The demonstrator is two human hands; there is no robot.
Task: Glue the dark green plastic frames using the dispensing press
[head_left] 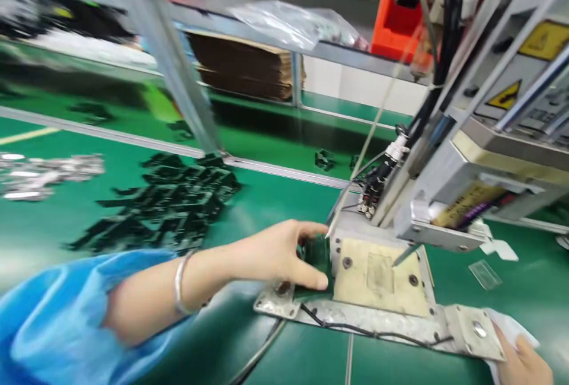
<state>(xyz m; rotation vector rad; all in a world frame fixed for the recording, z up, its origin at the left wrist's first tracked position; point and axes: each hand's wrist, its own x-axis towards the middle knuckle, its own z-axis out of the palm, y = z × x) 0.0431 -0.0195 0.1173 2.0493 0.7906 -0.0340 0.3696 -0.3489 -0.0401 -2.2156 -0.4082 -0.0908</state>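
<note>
My left hand reaches from a blue sleeve, a silver bangle on the wrist. Its fingers and thumb are closed round a small dark green part at the left edge of a press machine's beige pad. My right hand shows only partly at the bottom right corner. It rests on a white sheet beside the machine's metal base plate; its fingers are mostly out of frame. The machine head hangs above the pad.
A pile of black parts lies on the green bench to the left, with silvery parts further left. A metal frame post rises behind. Cardboard, plastic bags and orange bins sit on shelves. Cables run under the base.
</note>
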